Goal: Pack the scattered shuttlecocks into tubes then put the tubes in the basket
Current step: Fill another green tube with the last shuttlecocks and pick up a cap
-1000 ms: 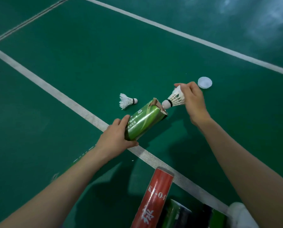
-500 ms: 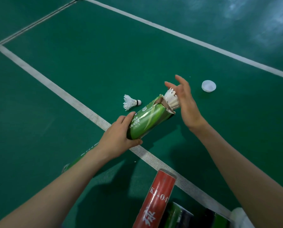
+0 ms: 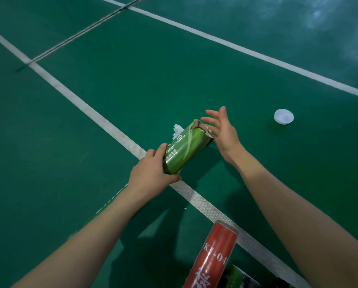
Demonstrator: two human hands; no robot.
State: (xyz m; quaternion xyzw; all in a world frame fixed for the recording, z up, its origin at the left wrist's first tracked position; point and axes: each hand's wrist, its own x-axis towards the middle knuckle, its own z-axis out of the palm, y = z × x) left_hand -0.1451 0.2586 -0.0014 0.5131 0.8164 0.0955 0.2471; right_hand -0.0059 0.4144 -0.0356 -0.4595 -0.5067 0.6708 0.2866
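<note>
Several white lines [image 3: 103,121] cross the glossy green court floor [image 3: 132,75]. My left hand [image 3: 151,175] grips the green tube [image 3: 184,150] at its lower end, tilted. My right hand [image 3: 224,132] is spread, fingers straight, just beside its torn mouth. One shuttlecock [image 3: 177,129] peeks from behind it. A white cap [image 3: 283,116] lies well apart; a red tube [image 3: 213,258] is nearest me.

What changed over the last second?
Right hand pushed its shuttlecock into the green tube and let go; it now hangs open beside the mouth. Left hand still grips the tube; white cap and loose shuttlecock stay on the floor.
</note>
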